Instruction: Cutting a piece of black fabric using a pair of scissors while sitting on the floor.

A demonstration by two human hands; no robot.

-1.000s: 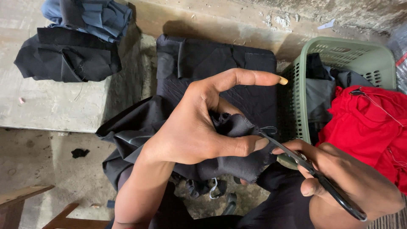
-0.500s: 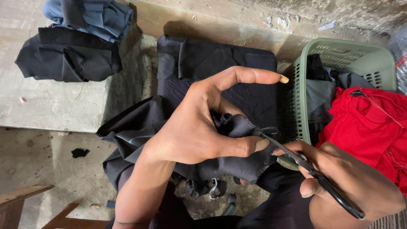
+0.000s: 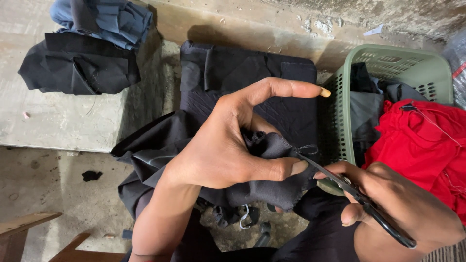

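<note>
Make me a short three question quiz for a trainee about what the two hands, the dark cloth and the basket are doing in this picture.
1. True or false: the left hand pinches the black garment between thumb and fingers.
2. What does the right hand hold? A) a needle B) black thread snips C) a tape measure
3. Fill in: the red cloth lies in the green ____.

Key
1. True; the forefinger stands out straight while the thumb presses the fabric edge.
2. B; the blade tips meet a loose thread loop at the garment's edge.
3. Basket, to the person's right, beside a folded black pile.
</note>
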